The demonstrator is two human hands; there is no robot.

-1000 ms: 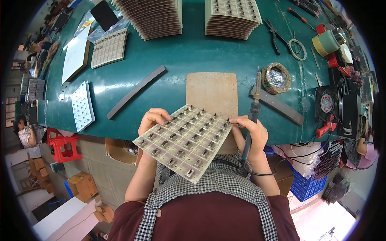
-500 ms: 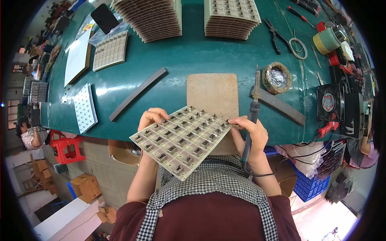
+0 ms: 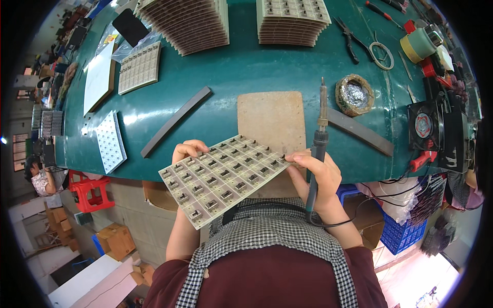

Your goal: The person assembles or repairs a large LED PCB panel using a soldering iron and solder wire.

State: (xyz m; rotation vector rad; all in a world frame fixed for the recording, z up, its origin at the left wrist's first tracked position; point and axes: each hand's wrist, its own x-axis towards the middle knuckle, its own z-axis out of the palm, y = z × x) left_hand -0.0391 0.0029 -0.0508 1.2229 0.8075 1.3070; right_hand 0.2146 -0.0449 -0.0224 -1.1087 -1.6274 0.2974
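Observation:
A pale panel of joined circuit boards (image 3: 218, 178), with a small black slide switch on each section, is tilted over the near table edge. My left hand (image 3: 188, 149) grips its far left edge, the thumb hidden beneath. In my right hand (image 3: 324, 178) is a soldering iron (image 3: 319, 146), tip pointing away from me, its handle lying across the palm. The right thumb and index finger also meet at the panel's right corner, by a switch. A brown square board (image 3: 271, 115) lies flat just beyond the panel.
Two stacks of panels (image 3: 197, 31) stand at the back. Dark bars (image 3: 177, 120) lie left and right. A round solder-filled dish (image 3: 354, 96), pliers (image 3: 352, 43) and a small fan (image 3: 423, 126) are on the right. A blue-white panel (image 3: 110, 141) and a phone-like black slab (image 3: 130, 27) are left.
The panel has shifted slightly left and turned in my hands. My right hand, still holding the soldering iron, has moved a little left, and the iron stands more upright.

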